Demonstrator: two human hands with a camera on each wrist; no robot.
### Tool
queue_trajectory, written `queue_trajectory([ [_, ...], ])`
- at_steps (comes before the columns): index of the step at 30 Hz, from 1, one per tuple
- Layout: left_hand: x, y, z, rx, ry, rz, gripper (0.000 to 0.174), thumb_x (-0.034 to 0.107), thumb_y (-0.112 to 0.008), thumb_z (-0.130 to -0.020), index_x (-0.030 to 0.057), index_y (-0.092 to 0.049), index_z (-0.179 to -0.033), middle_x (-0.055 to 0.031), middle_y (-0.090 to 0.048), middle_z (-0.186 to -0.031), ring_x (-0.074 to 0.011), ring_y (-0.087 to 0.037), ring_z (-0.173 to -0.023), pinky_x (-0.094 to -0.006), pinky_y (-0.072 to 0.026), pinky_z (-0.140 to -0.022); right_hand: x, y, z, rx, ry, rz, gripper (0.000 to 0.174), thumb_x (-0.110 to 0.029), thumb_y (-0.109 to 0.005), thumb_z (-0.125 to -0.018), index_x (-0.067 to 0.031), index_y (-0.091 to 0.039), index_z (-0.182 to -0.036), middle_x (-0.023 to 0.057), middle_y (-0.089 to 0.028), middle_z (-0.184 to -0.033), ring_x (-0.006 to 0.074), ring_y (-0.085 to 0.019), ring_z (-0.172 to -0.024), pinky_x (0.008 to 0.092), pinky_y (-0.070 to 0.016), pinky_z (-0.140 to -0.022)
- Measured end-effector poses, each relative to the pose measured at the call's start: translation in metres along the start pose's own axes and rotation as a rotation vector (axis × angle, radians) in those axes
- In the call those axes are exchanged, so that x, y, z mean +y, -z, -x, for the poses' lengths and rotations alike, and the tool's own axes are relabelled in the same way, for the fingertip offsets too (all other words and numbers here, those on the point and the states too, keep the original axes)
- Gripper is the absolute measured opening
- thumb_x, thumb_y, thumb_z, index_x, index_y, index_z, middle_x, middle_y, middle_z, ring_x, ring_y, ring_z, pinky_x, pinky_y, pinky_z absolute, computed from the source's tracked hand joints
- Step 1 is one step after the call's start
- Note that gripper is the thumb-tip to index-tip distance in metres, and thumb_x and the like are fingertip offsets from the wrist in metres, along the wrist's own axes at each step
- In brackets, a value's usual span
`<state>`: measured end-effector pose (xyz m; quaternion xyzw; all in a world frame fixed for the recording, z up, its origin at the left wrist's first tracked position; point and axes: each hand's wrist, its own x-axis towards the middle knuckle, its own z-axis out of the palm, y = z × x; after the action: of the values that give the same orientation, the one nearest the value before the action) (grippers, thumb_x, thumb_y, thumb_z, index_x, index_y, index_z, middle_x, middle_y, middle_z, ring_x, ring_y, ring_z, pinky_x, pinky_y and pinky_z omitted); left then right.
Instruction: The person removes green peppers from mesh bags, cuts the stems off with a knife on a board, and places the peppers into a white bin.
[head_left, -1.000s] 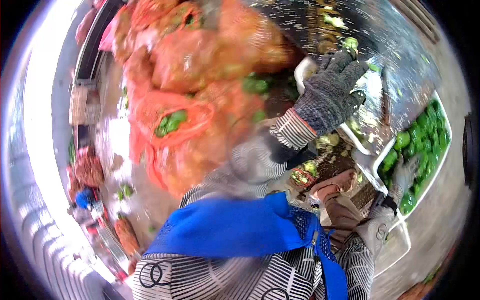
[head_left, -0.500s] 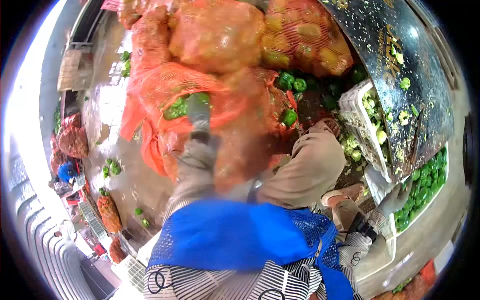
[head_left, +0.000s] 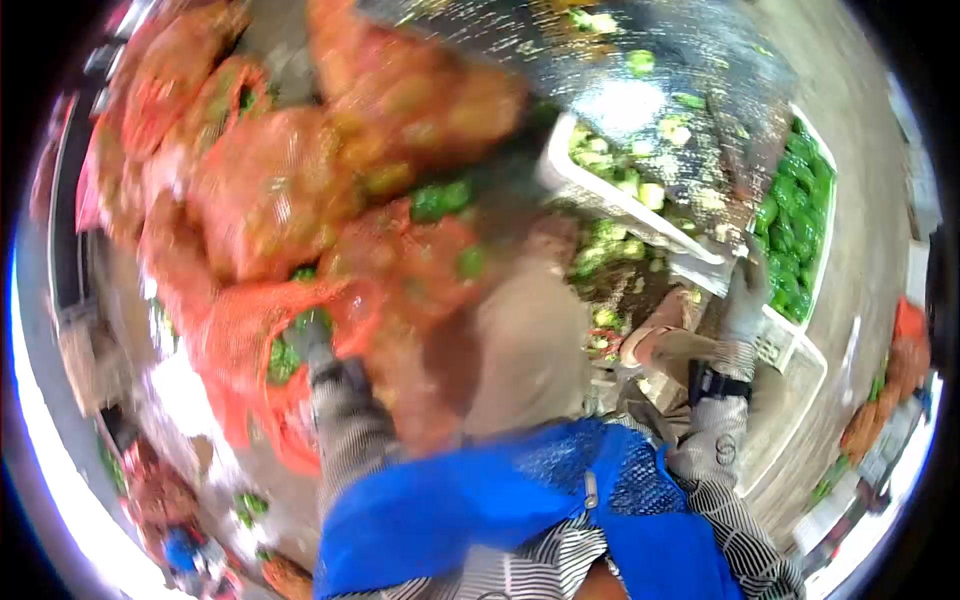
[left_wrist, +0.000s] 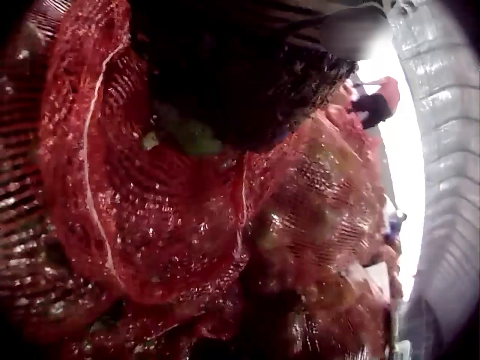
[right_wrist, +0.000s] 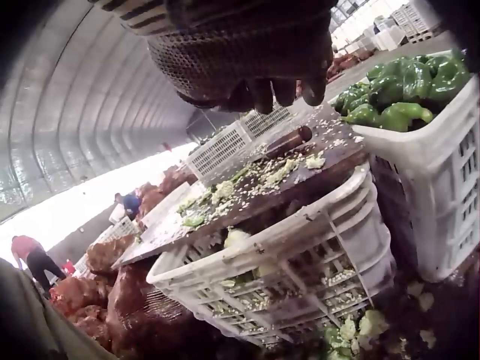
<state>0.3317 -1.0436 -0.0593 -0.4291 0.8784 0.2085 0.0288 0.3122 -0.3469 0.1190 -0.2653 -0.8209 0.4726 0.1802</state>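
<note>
My gloved left hand (head_left: 316, 342) reaches into the mouth of an orange mesh bag (head_left: 240, 325), among green peppers (head_left: 284, 360). In the left wrist view the glove is a dark shape over the red netting (left_wrist: 172, 247), with a blurred green patch under it; its fingers are hidden. Beside a crate of glossy green peppers (head_left: 795, 220) is my gloved right hand (head_left: 743, 300). In the right wrist view that hand's fingers (right_wrist: 283, 91) hang loosely bent, holding nothing. Below them a brown handle (right_wrist: 291, 141) lies on the scrap-strewn board (right_wrist: 165, 234).
Under the board's edge stands a white slatted crate (right_wrist: 281, 259) with pale pepper cores. More full mesh bags (head_left: 265, 190) are heaped at the left. Core scraps (head_left: 605, 250) cover the floor near a foot (head_left: 655, 325). Two other people are far off in the right wrist view.
My left hand has swung from over the board down left into the mesh bag's opening. The right hand has come out of the pepper crate to its near side. The head view has turned.
</note>
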Motion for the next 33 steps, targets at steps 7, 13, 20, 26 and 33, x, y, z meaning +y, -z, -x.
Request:
queue_trajectory([
  [7,0.279,0.037,0.155,-0.157,-0.872,0.544,0.067,0.002,-0.076,-0.078,0.0029,-0.039,-0.134,-0.0172,-0.046,-0.133,-0.0289,-0.051,-0.118,-0.0366,-0.0524,-0.091,-0.02,0.001,-0.077,0.045,0.239,0.523,0.04,-0.014,-0.06,-0.088,-0.0078,-0.057,-0.128,0.0177,-0.063,-0.115,0.0304,-0.061,-0.107,0.0411,-0.0454,-0.095],
  [13,0.488,-0.016,0.255,-0.624,-1.257,0.517,0.075,0.002,-0.082,-0.069,0.0073,-0.04,-0.131,-0.0122,-0.055,-0.119,-0.0229,-0.057,-0.108,-0.033,-0.0495,-0.093,0.012,-0.02,-0.143,-0.124,0.114,0.687,0.047,-0.014,-0.064,-0.084,-0.009,-0.052,-0.129,0.0175,-0.06,-0.119,0.0355,-0.058,-0.109,0.0416,-0.0459,-0.095],
  [20,0.538,-0.108,0.299,-0.292,-1.715,0.14,0.077,0.027,-0.086,-0.066,0.0116,-0.045,-0.13,-0.0177,-0.056,-0.121,-0.0332,-0.055,-0.113,-0.0405,-0.0488,-0.094,-0.012,-0.004,-0.149,-0.276,-0.117,0.329,0.049,-0.018,-0.056,-0.082,-0.0046,-0.048,-0.129,0.0205,-0.061,-0.105,0.0324,-0.063,-0.093,0.0412,-0.0507,-0.086],
  [26,0.539,-0.093,0.313,-0.382,-1.36,0.062,0.079,0.034,-0.084,-0.068,0.0086,-0.045,-0.131,-0.0173,-0.056,-0.121,-0.0354,-0.053,-0.113,-0.0432,-0.0445,-0.099,-0.023,-0.018,-0.079,-0.214,0.028,0.013,0.039,-0.031,-0.058,-0.089,-0.0021,-0.052,-0.114,0.0231,-0.064,-0.093,0.035,-0.066,-0.079,0.0439,-0.0527,-0.074],
  [33,0.535,-0.074,0.294,-0.22,-1.29,0.01,0.06,0.024,-0.083,-0.067,0.0047,-0.055,-0.117,-0.0161,-0.052,-0.113,-0.0335,-0.055,-0.106,-0.0411,-0.0484,-0.092,-0.04,-0.035,-0.053,-0.407,-0.064,0.095,0.039,-0.035,-0.056,-0.091,-0.0013,-0.052,-0.109,0.0232,-0.065,-0.092,0.0392,-0.065,-0.086,0.0461,-0.0517,-0.078],
])
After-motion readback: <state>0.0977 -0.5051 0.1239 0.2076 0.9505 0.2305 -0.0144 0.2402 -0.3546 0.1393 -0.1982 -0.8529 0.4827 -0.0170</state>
